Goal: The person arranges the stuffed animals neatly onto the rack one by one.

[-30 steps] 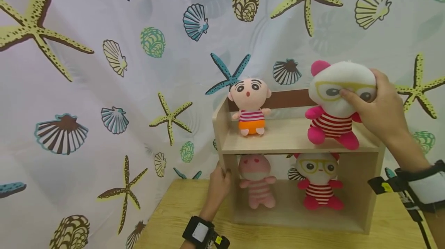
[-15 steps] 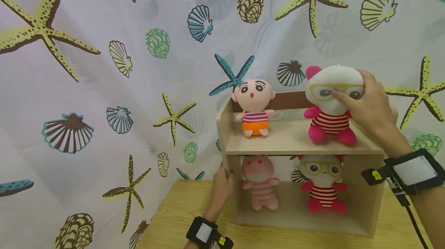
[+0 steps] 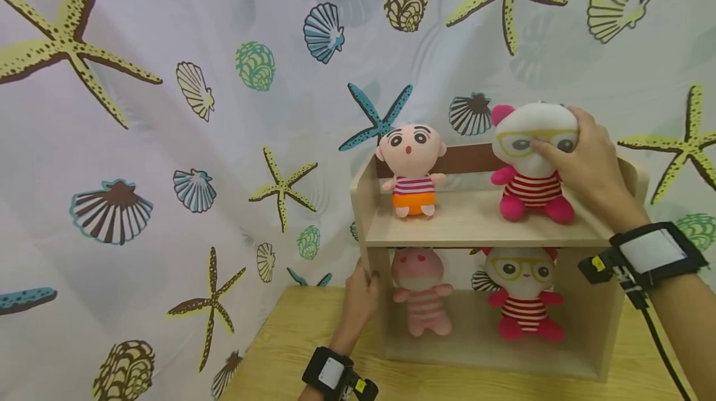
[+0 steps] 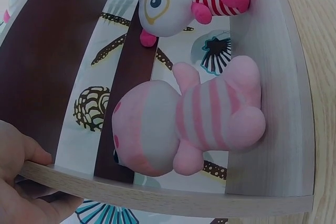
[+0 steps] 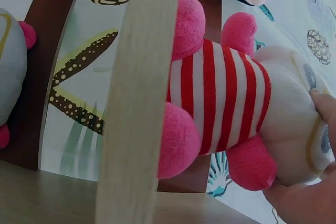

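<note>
My right hand (image 3: pixel 593 155) grips the head of a panda plush toy (image 3: pixel 535 189) with pink limbs, yellow glasses and a red-striped body. Its thumb lies across the face, and the toy sits upright at the right of the upper board. In the right wrist view, the plush's feet overlap the board's front edge (image 5: pixel 139 98). Low on the left side, my left hand (image 3: pixel 360 295) holds the side panel of the wooden shelf (image 3: pixel 481 233). The left wrist view has the thumb inside and fingers outside that panel (image 4: pixel 173 200).
A boy plush (image 3: pixel 413 171) with orange shorts sits at the upper left. Below are a pink striped plush (image 3: pixel 423 292) and a second panda plush (image 3: pixel 524 295). The shelf stands on a wooden table (image 3: pixel 291 326) before a patterned curtain (image 3: pixel 168 109).
My right hand has brought the panda plush down and back onto the upper board, slightly leftward. My left hand keeps its hold on the shelf. The whole view has shifted slightly.
</note>
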A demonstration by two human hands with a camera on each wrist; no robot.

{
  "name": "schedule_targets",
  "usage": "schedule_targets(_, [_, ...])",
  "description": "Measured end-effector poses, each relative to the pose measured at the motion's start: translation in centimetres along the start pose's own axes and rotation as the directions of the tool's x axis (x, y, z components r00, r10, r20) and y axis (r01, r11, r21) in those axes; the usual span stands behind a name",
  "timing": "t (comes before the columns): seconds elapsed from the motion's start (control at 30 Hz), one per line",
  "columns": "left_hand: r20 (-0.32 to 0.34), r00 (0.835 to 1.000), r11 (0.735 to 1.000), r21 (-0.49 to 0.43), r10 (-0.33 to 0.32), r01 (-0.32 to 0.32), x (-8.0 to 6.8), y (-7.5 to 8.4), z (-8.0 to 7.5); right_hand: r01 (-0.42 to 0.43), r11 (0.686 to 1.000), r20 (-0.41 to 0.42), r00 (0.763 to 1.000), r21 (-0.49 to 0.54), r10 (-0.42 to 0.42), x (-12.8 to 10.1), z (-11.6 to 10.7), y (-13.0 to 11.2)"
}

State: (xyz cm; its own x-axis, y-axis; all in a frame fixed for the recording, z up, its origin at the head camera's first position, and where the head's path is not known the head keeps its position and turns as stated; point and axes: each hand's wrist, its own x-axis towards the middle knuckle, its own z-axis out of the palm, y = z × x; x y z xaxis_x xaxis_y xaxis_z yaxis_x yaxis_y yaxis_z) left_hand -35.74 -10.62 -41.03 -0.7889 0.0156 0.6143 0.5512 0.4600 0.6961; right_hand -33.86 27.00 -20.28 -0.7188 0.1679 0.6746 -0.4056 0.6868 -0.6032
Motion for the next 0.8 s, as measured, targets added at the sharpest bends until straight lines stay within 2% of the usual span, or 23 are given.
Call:
schedule_targets(0.37, [-0.001, 1.0, 1.0, 0.001, -0.012, 0.012, 0.0, 0.1, -0.1, -0.023, 1.0, 0.022, 0.999, 0.001, 0.023, 1.2, 0.5, 1.0])
schedule_targets(0.6, [0.022, 0.999, 0.999, -0.015, -0.035, 0.036, 0.0, 0.3, -0.1, -0.054, 0.999, 0.025, 0.998, 0.006, 0.054, 1.4, 0.7, 1.3])
schedule_targets(0.8, [0.026, 0.999, 0.999, -0.027, -0.04, 0.041, -0.1, 0.3, -0.2, -0.053, 0.998, 0.062, 0.997, 0.025, 0.051, 1.4, 0.8, 1.5])
